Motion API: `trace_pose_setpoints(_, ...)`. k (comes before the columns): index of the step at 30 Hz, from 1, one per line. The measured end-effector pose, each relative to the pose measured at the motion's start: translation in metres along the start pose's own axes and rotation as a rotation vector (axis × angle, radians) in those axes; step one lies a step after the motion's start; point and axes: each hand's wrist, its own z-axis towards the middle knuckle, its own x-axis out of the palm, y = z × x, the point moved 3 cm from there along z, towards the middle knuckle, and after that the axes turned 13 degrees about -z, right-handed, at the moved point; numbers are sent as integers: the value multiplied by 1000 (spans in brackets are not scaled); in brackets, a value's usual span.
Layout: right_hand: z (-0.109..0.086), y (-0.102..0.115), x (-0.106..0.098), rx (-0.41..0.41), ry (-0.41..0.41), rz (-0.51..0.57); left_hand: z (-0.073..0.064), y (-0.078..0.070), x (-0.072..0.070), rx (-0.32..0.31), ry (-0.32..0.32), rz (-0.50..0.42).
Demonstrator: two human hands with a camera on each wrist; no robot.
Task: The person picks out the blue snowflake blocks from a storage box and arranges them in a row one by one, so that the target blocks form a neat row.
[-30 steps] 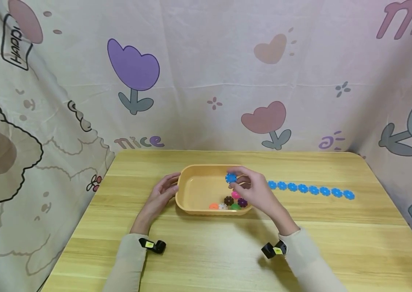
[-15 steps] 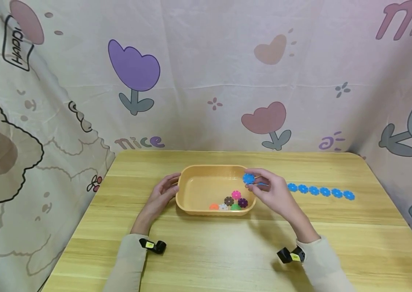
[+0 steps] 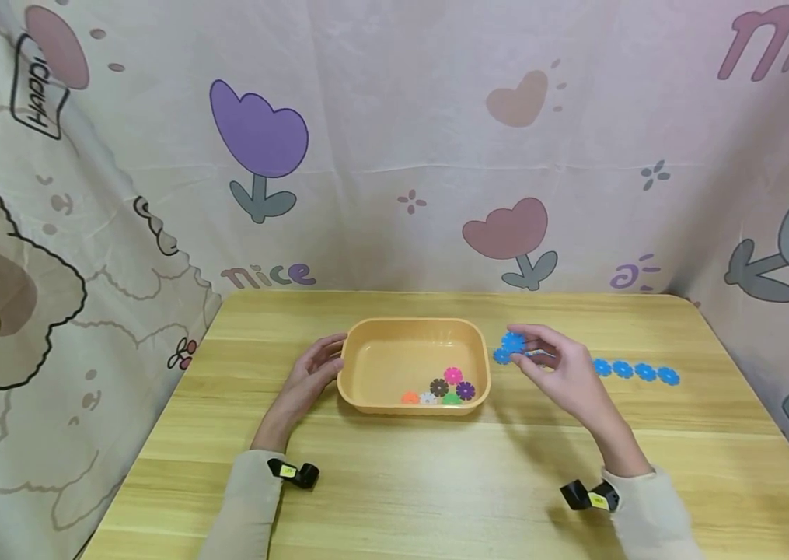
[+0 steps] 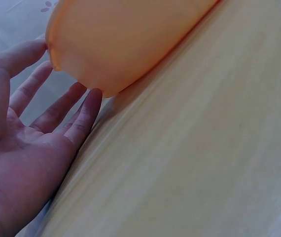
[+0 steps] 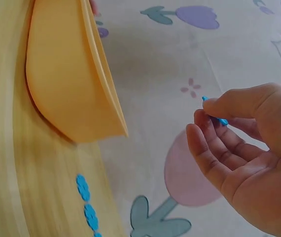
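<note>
My right hand (image 3: pixel 569 379) pinches a blue snowflake disc (image 3: pixel 513 341) between thumb and fingers, raised above the table to the right of the yellow plastic basin (image 3: pixel 394 354). In the right wrist view the disc (image 5: pixel 223 121) shows edge-on, mostly covered by the thumb. Below the hand runs a row of blue discs (image 3: pixel 623 370), its middle hidden by the fingers. My left hand (image 3: pixel 308 377) rests against the basin's left end. The left wrist view has its spread fingertips touching the basin wall (image 4: pixel 116 44).
Inside the basin, near its front right corner, lie several discs: pink (image 3: pixel 453 376), brown (image 3: pixel 439 387), purple (image 3: pixel 466 390), green (image 3: pixel 452 399), white (image 3: pixel 427 398) and orange (image 3: pixel 410 398). A printed curtain (image 3: pixel 380 140) hangs behind the wooden table (image 3: pixel 394 482).
My right hand has carried the blue disc rightward from over the basin to above the left part of the row. The left hand and basin have stayed in place.
</note>
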Motion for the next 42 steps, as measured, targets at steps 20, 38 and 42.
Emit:
trace_pose_setpoints(20, -13, -43, -64, 105, -172, -99, 1, 2, 0, 11, 26, 14)
trace_pose_setpoints(38, -37, -98, -103, 345, -248, -145, 1, 1, -1, 0, 12, 29)
trace_pose_setpoints(42, -46, -114, -112, 391, -258, -140, 1, 1, -2, 3, 19, 22)
